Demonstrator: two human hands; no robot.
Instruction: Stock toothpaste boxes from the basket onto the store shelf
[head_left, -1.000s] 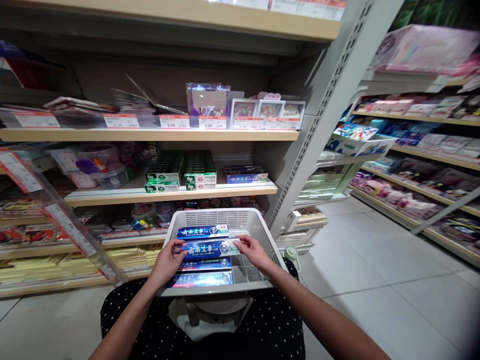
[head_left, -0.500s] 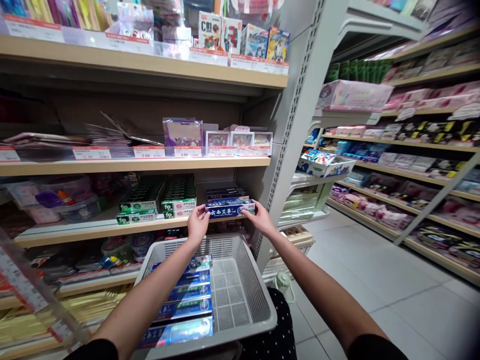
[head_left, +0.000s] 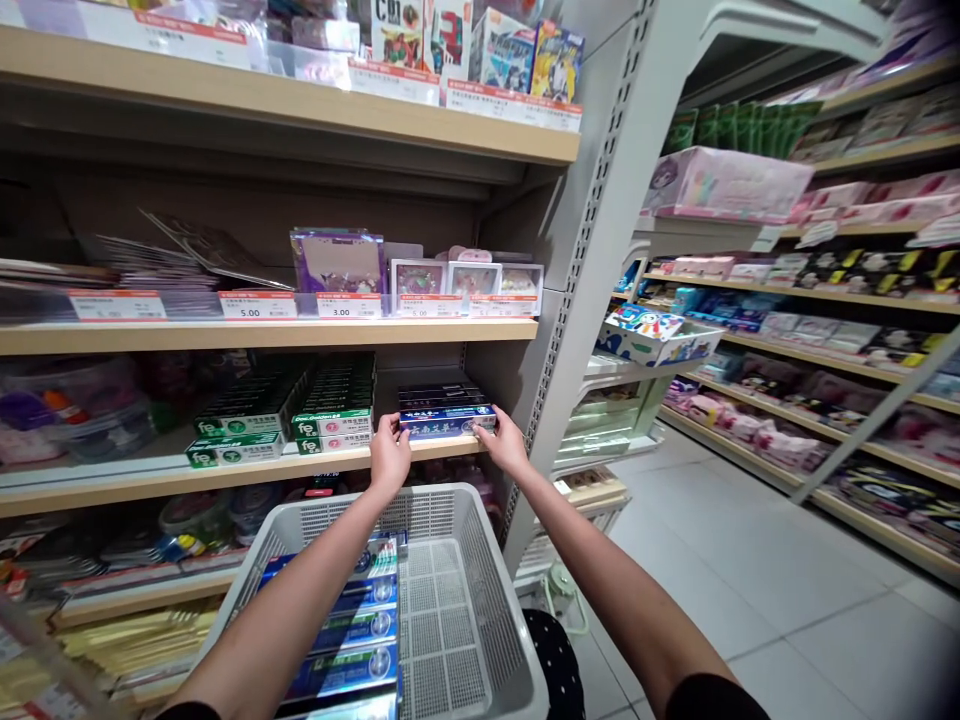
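A dark blue toothpaste box [head_left: 442, 427] with white lettering is at the front edge of the lower shelf [head_left: 157, 478]. My left hand [head_left: 391, 455] grips its left end and my right hand [head_left: 505, 445] its right end, thumbs toward the front. Behind it, more dark blue boxes [head_left: 439, 394] lie in a stack. Green and white toothpaste boxes [head_left: 332, 425] stand in rows to the left. Below my arms is a grey plastic basket [head_left: 517, 630], with several blue toothpaste boxes [head_left: 352, 630] lying along its left side, partly behind my left forearm.
Overhead, a shelf [head_left: 262, 336] carries framed trinkets and flat packets with price labels. A grey slotted upright [head_left: 577, 260] rises close to my right hand. Farther right, tiled floor [head_left: 697, 540] runs to another rack of goods. Plastic tubs [head_left: 97, 400] sit at the far left.
Both hands have carried the toothpaste box slightly down and left, from in front of the shelf to against the stack. The view has come closer to the shelves.
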